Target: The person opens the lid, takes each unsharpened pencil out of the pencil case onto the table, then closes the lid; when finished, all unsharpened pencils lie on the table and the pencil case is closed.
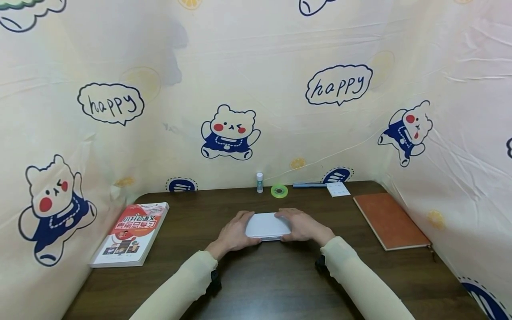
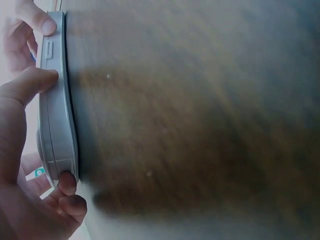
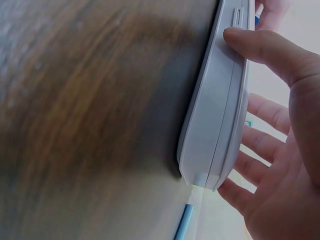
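Gripping a flat white plastic case (image 1: 267, 226) with rounded corners from both short ends, the left hand (image 1: 235, 234) and the right hand (image 1: 302, 226) hold it on the dark wood-grain table (image 1: 256, 284), at the middle of the table. The left wrist view shows the left thumb (image 2: 31, 85) pressed on the case's near edge beside a small latch (image 2: 49, 49), with the remaining fingers (image 2: 67, 182) curled round its end. The right wrist view shows the right thumb (image 3: 260, 47) on the same edge and the other fingers (image 3: 235, 192) wrapped round the opposite end. The seam between lid and base appears shut along its whole visible length, and the case lies flat on the table.

Judged from these views, the grasp is complete and both thumbs sit at the closure; opening has not begun, so releasing the latch and raising the lid are left.

Behind the case, at the table's far edge, stand a small white glue stick (image 1: 259, 182), a green tape roll (image 1: 279, 191), a blue pen (image 1: 310, 185) and a white paper slip (image 1: 338, 189). Left of the case lies a red-and-white paperback book (image 1: 130, 234); right of it, an orange notebook (image 1: 390, 221). A cream cartoon-bear cloth (image 1: 230, 133) encloses the table.
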`<state>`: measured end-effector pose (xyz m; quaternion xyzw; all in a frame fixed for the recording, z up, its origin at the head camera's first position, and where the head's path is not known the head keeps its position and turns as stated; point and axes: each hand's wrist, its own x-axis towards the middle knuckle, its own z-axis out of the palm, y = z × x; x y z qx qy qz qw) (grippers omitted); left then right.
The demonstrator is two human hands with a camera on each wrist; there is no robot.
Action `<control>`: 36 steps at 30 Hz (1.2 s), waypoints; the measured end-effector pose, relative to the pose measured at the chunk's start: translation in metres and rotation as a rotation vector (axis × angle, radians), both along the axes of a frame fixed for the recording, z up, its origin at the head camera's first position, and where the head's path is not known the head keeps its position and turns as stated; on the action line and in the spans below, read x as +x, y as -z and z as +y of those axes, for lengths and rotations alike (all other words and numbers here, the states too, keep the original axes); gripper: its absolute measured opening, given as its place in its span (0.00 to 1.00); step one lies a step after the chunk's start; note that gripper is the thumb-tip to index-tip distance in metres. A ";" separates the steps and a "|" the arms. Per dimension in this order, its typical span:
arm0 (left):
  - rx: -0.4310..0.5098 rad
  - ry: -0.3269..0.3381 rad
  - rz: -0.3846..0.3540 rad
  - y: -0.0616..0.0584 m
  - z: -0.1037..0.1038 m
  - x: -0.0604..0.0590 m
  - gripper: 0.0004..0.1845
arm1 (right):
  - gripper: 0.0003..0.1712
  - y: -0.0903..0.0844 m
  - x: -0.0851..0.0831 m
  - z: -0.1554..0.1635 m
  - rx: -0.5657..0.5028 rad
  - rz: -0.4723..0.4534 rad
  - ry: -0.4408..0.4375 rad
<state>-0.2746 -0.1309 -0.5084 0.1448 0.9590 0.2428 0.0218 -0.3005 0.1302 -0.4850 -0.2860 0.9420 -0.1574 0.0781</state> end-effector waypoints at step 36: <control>-0.084 0.028 0.042 -0.001 0.005 0.001 0.49 | 0.40 -0.005 0.001 -0.001 0.046 0.064 -0.068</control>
